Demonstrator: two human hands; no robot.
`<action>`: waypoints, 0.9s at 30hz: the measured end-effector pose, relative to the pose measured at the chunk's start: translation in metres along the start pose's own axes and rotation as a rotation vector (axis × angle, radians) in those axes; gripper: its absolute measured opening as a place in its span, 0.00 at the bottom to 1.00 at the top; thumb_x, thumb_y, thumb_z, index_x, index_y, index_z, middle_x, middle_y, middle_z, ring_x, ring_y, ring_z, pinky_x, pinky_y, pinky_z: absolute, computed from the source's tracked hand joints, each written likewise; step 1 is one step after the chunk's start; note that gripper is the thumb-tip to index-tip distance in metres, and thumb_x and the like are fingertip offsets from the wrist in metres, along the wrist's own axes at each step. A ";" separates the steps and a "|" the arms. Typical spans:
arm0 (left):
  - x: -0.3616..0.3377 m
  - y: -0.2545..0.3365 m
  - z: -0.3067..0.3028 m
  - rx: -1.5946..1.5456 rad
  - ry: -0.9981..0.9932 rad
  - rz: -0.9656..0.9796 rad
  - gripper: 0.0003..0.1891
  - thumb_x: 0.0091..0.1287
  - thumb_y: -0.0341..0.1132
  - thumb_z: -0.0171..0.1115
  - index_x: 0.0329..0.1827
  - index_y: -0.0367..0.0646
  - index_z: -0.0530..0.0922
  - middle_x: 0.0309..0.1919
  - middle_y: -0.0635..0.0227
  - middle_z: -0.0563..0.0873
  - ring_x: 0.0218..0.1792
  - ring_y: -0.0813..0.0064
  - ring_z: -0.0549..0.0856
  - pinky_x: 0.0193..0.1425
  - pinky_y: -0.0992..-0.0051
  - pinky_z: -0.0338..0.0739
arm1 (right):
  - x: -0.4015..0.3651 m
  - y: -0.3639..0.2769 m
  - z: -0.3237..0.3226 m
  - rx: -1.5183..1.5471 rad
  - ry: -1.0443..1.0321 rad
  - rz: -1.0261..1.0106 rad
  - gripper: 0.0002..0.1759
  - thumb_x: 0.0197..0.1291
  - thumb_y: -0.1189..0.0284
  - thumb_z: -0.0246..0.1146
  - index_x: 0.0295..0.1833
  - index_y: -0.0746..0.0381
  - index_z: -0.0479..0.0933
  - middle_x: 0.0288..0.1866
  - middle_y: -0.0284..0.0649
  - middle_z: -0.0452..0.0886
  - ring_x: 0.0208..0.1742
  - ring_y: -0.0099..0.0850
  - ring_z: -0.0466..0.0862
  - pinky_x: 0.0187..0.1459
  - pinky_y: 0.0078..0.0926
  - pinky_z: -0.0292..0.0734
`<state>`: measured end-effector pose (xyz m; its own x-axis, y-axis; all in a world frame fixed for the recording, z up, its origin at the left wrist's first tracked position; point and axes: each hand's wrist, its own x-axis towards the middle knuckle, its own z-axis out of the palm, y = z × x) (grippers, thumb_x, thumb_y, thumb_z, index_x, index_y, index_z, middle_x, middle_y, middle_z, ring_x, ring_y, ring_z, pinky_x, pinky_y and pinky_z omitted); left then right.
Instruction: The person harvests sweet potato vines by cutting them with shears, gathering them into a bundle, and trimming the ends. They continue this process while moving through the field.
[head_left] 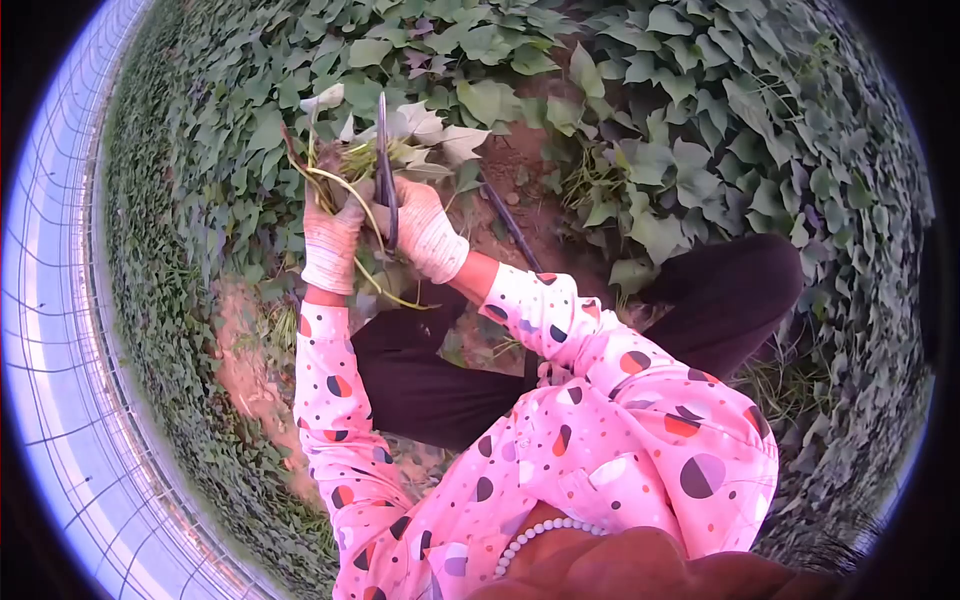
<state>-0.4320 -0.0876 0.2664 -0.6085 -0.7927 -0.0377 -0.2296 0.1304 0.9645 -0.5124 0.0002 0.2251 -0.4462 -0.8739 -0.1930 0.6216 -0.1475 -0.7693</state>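
My left hand [332, 245], in a whitish glove, is closed around a bunch of cut leafy vine stems [355, 158]. Pale-backed leaves stick out at the top, and one long stem [385, 285] loops down below the wrist. Close beside it, my right hand [428, 228], gloved as well, has its fingers wrapped at the lower end of a dark scissors-like metal tool [382, 150]. The narrow tip of this tool points up across the bunch, and its lower end forms a slim loop by the fingers. My fingertips are partly hidden behind stems and tool.
Dense green vines [700, 120] spread around me on both sides. A dark rod or pipe [510, 228] lies on the brown soil [525, 165] right of my hands. My bent legs [430, 390] in dark trousers are below. A gridded translucent wall [60, 350] curves along the left.
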 end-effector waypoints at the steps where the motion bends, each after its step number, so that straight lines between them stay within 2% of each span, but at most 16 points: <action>1: -0.002 0.018 -0.005 -0.090 0.044 -0.063 0.29 0.58 0.31 0.69 0.62 0.39 0.67 0.51 0.66 0.79 0.45 0.77 0.80 0.48 0.78 0.77 | -0.005 -0.007 0.011 -0.056 -0.072 -0.097 0.16 0.53 0.66 0.68 0.41 0.66 0.77 0.29 0.29 0.78 0.29 0.17 0.74 0.31 0.19 0.73; 4: -0.003 0.020 -0.030 -0.005 0.206 0.047 0.26 0.59 0.33 0.68 0.60 0.39 0.70 0.48 0.66 0.80 0.43 0.76 0.80 0.46 0.76 0.78 | -0.019 -0.012 0.014 0.012 -0.176 -0.004 0.15 0.55 0.66 0.66 0.43 0.66 0.77 0.31 0.31 0.79 0.30 0.18 0.76 0.33 0.18 0.74; 6: -0.002 0.019 -0.045 0.039 0.315 0.067 0.26 0.59 0.33 0.68 0.60 0.40 0.71 0.49 0.66 0.80 0.43 0.75 0.80 0.46 0.75 0.78 | -0.037 -0.011 0.007 0.023 -0.141 -0.157 0.14 0.57 0.67 0.64 0.45 0.65 0.76 0.33 0.32 0.80 0.30 0.18 0.77 0.34 0.18 0.74; 7: 0.001 0.020 -0.055 -0.038 0.483 0.110 0.26 0.59 0.35 0.68 0.59 0.38 0.71 0.49 0.65 0.81 0.42 0.76 0.80 0.45 0.75 0.78 | -0.040 0.002 -0.005 -0.070 -0.013 -0.233 0.14 0.56 0.67 0.63 0.45 0.64 0.76 0.27 0.32 0.79 0.24 0.20 0.76 0.27 0.19 0.73; 8: 0.004 0.020 -0.067 -0.116 0.650 0.149 0.26 0.58 0.36 0.69 0.58 0.36 0.72 0.48 0.64 0.82 0.41 0.77 0.80 0.45 0.74 0.78 | -0.050 0.012 -0.031 -0.063 0.015 -0.030 0.15 0.59 0.67 0.62 0.49 0.65 0.75 0.35 0.33 0.81 0.29 0.19 0.77 0.32 0.18 0.73; 9: 0.004 0.017 -0.075 -0.025 0.761 0.164 0.24 0.59 0.36 0.67 0.56 0.33 0.74 0.48 0.63 0.82 0.40 0.75 0.80 0.45 0.73 0.77 | -0.054 0.048 -0.069 0.062 0.104 0.037 0.16 0.60 0.66 0.63 0.49 0.65 0.75 0.34 0.34 0.81 0.28 0.21 0.78 0.31 0.19 0.73; 10: 0.002 0.017 -0.086 0.051 0.795 0.194 0.24 0.59 0.37 0.65 0.56 0.34 0.74 0.46 0.63 0.82 0.39 0.74 0.79 0.45 0.72 0.76 | -0.059 0.078 -0.100 0.001 0.269 0.097 0.14 0.61 0.66 0.63 0.47 0.64 0.76 0.31 0.34 0.81 0.26 0.22 0.78 0.30 0.21 0.73; 11: -0.003 0.020 -0.090 0.126 0.826 0.220 0.23 0.59 0.37 0.64 0.56 0.35 0.74 0.45 0.63 0.82 0.37 0.72 0.79 0.45 0.72 0.75 | -0.056 0.156 -0.166 -0.238 0.419 0.207 0.15 0.60 0.64 0.63 0.48 0.63 0.77 0.29 0.34 0.81 0.27 0.23 0.78 0.30 0.22 0.74; 12: -0.011 0.028 -0.086 0.160 0.802 0.235 0.24 0.59 0.38 0.63 0.56 0.34 0.73 0.46 0.62 0.81 0.38 0.72 0.78 0.47 0.72 0.74 | -0.083 0.164 -0.198 -0.307 0.581 0.325 0.21 0.60 0.57 0.63 0.46 0.65 0.79 0.30 0.41 0.83 0.29 0.31 0.82 0.32 0.29 0.75; 13: -0.015 0.032 -0.083 0.195 0.783 0.256 0.25 0.60 0.39 0.63 0.57 0.33 0.72 0.47 0.62 0.81 0.40 0.72 0.77 0.49 0.73 0.72 | -0.101 0.176 -0.237 -0.857 0.675 0.450 0.27 0.60 0.50 0.59 0.44 0.67 0.80 0.35 0.50 0.84 0.34 0.40 0.84 0.36 0.32 0.76; 15: -0.015 0.025 -0.089 0.237 0.774 0.255 0.26 0.61 0.40 0.62 0.58 0.32 0.71 0.47 0.62 0.81 0.43 0.71 0.76 0.52 0.74 0.69 | -0.110 0.203 -0.300 -0.757 0.940 0.644 0.28 0.61 0.50 0.54 0.40 0.68 0.80 0.35 0.57 0.82 0.43 0.53 0.81 0.43 0.39 0.74; 17: -0.019 0.024 -0.083 0.427 0.778 0.374 0.26 0.62 0.41 0.60 0.58 0.32 0.71 0.46 0.60 0.81 0.43 0.69 0.77 0.53 0.73 0.69 | -0.089 0.202 -0.345 -0.871 1.011 0.482 0.30 0.61 0.49 0.51 0.42 0.68 0.80 0.41 0.61 0.80 0.50 0.52 0.80 0.47 0.40 0.75; 19: -0.029 0.036 -0.064 0.490 0.787 0.397 0.24 0.63 0.41 0.58 0.55 0.31 0.72 0.46 0.57 0.82 0.43 0.65 0.77 0.52 0.71 0.69 | -0.032 0.228 -0.401 -1.124 0.837 0.498 0.31 0.60 0.49 0.52 0.46 0.69 0.79 0.47 0.55 0.81 0.52 0.50 0.79 0.51 0.39 0.73; 21: -0.032 0.034 -0.058 0.550 0.727 0.425 0.24 0.66 0.44 0.56 0.54 0.30 0.73 0.49 0.51 0.81 0.47 0.61 0.79 0.54 0.67 0.69 | -0.011 0.141 -0.323 -0.988 0.832 0.601 0.30 0.61 0.51 0.49 0.49 0.68 0.78 0.52 0.54 0.79 0.56 0.51 0.77 0.55 0.40 0.72; 22: -0.035 0.040 -0.052 0.495 0.714 0.406 0.22 0.66 0.42 0.58 0.53 0.30 0.73 0.47 0.52 0.82 0.45 0.61 0.80 0.52 0.68 0.71 | 0.002 0.143 -0.307 -1.130 0.731 0.530 0.28 0.61 0.53 0.49 0.49 0.67 0.78 0.53 0.54 0.78 0.57 0.51 0.76 0.56 0.40 0.72; 27: -0.035 0.035 -0.052 0.703 0.690 0.539 0.17 0.63 0.33 0.62 0.51 0.30 0.74 0.44 0.56 0.84 0.42 0.66 0.82 0.50 0.72 0.74 | -0.022 0.143 -0.292 -1.529 0.154 0.628 0.22 0.57 0.60 0.53 0.47 0.65 0.81 0.50 0.54 0.80 0.53 0.46 0.80 0.54 0.39 0.74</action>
<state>-0.3794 -0.0866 0.3147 -0.2569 -0.6631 0.7031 -0.5735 0.6901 0.4414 -0.6016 0.1337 -0.0588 -0.5000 -0.5530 -0.6665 -0.4058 0.8295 -0.3838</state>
